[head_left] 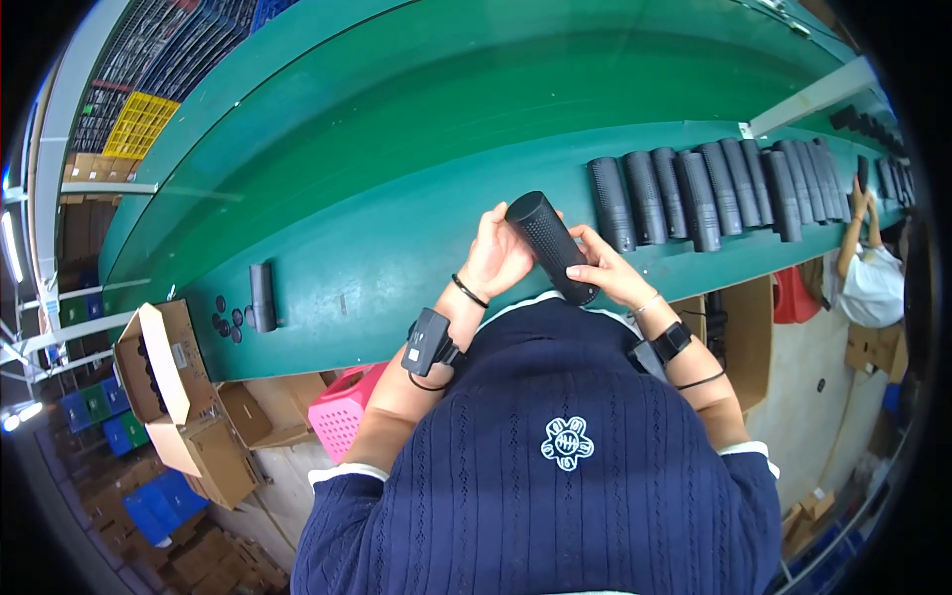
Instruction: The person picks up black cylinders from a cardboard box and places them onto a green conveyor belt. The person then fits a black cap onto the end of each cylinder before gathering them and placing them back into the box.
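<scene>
A black cylinder [551, 246] with a perforated dotted surface is held tilted in front of my chest, its far end leaning left. My left hand [499, 253] grips it near the far end, thumb and fingers against its side. Closer to the near end, my right hand [608, 270] has its thumb on top and fingers curled around the side. To the right, a row of similar black cylinders [699, 198] lies side by side on the green work table [397, 258]. One more cylinder [261, 296] lies at the left, beside several small round black discs [222, 320].
An open cardboard box [164, 367] with dark parts stands off the table's left end. A pink plastic stool [342, 412] is under the near edge. At far right, a co-worker's arms [855, 233] reach over the table. A pale metal post [815, 97] rises at the back right.
</scene>
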A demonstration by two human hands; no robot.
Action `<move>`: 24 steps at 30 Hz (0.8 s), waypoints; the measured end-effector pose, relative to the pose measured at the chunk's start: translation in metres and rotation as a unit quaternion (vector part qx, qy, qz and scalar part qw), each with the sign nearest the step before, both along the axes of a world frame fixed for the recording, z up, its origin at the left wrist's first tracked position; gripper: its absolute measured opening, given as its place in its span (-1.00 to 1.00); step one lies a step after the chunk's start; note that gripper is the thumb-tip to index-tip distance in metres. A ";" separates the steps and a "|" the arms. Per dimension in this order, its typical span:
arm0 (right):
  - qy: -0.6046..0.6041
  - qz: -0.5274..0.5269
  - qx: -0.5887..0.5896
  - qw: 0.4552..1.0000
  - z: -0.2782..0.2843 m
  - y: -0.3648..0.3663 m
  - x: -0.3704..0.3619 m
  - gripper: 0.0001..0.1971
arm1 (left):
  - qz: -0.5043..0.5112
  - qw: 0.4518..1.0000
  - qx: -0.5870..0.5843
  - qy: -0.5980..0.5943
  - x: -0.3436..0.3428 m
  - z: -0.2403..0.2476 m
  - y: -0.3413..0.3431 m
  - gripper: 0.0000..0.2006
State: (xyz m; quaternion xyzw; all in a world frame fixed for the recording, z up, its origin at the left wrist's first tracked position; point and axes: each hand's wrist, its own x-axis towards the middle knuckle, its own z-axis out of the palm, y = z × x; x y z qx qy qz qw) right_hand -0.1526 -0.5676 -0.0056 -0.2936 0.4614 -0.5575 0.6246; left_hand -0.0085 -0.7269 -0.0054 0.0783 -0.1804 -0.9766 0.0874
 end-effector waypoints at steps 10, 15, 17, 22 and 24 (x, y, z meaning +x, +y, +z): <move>0.662 -0.426 0.218 0.577 0.049 0.075 -0.148 -0.45 | -0.020 0.965 -0.135 -0.224 0.019 -0.032 -0.005 -0.49; 0.759 -0.399 0.338 0.387 0.041 0.112 -0.216 -0.39 | -0.053 0.950 -0.144 -0.272 0.004 -0.027 -0.001 -0.66; 0.783 -0.399 0.294 0.375 0.041 0.112 -0.218 -0.36 | -0.059 0.945 -0.153 -0.283 0.008 -0.027 -0.002 -0.67; 0.571 -0.664 0.427 0.226 -0.020 0.190 -0.244 -0.36 | -0.100 0.935 -0.160 -0.302 0.012 -0.031 -0.002 -0.71; 0.211 -0.714 0.239 0.623 -0.029 0.221 -0.256 -0.35 | -0.121 0.931 -0.158 -0.305 0.023 -0.039 -0.004 -0.72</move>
